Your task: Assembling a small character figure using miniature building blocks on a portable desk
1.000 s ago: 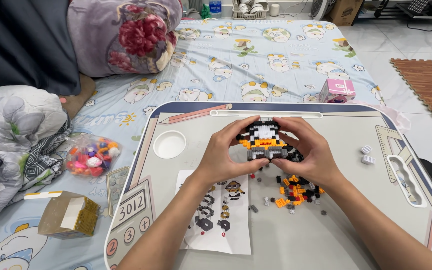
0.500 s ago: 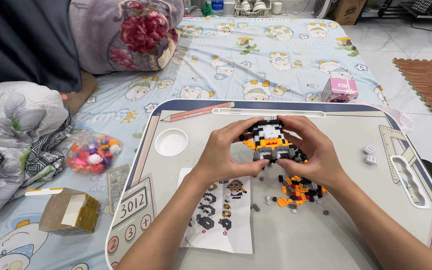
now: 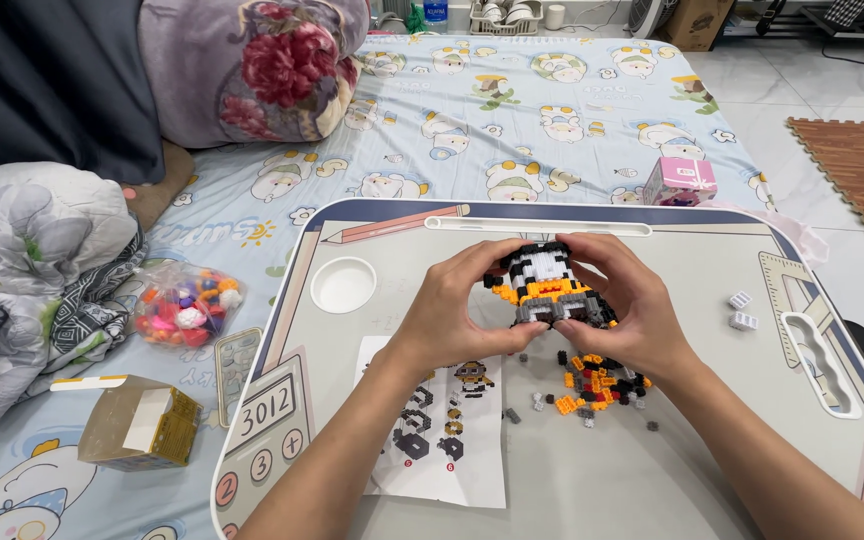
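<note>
A folded paper instruction sheet lies on the grey lap desk. Above it, the left hand and right hand both clasp a partly built black, white and orange brick figure, fingers curled round its sides. Loose small orange and black bricks lying beneath the right hand suggest building remains unfinished.

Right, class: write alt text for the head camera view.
Both bare hands, left hand and right hand, grip a small black, white and orange brick figure over a grey lap desk, above loose orange and black bricks and a paper instruction sheet.
</note>
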